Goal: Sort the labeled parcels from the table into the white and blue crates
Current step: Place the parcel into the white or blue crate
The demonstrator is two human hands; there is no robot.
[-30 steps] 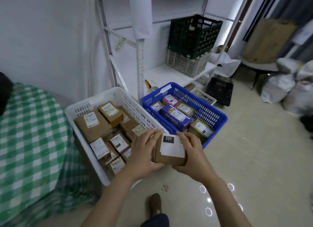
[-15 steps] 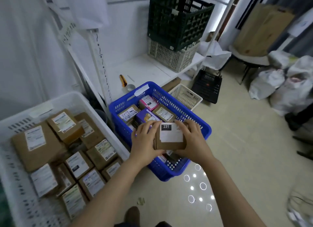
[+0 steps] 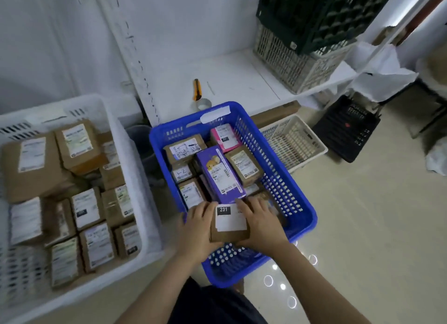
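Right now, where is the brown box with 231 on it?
Head view, centre: left hand and right hand hold the brown 231 box over the blue crate, near end, by the purple box.

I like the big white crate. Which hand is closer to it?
The left hand. It grips the left side of the brown parcel, just right of the white crate; the right hand holds the parcel's other side, over the blue crate.

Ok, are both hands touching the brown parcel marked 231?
Touching. The head view shows the left hand and the right hand gripping opposite sides of the brown parcel, with no gap at either side.
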